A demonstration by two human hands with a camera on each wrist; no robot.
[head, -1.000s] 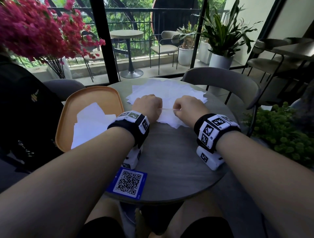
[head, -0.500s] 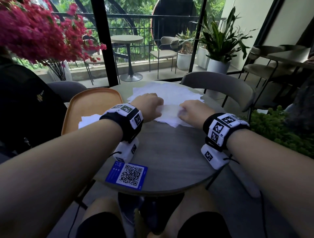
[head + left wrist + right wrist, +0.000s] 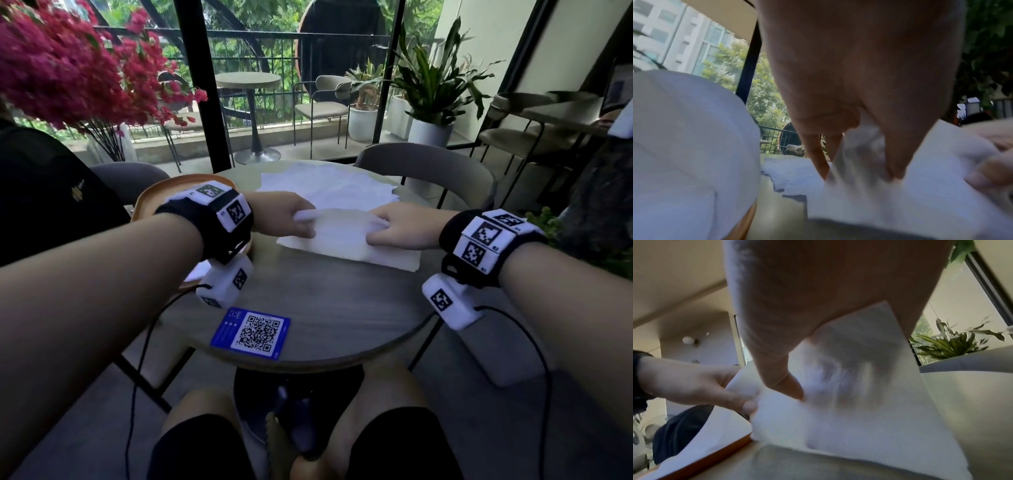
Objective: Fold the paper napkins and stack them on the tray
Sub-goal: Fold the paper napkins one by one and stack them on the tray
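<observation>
White napkin [image 3: 342, 236] lies lengthwise between both hands, left-right.

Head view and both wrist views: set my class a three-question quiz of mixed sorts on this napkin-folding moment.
1. True or false: both hands hold the same napkin.
2. Where is the tray? A) beside the left hand B) beside the right hand C) on a chair
3. Fill in: the blue card near the table edge shows a QR ____.

Key: 1 true; 2 A; 3 code.
</observation>
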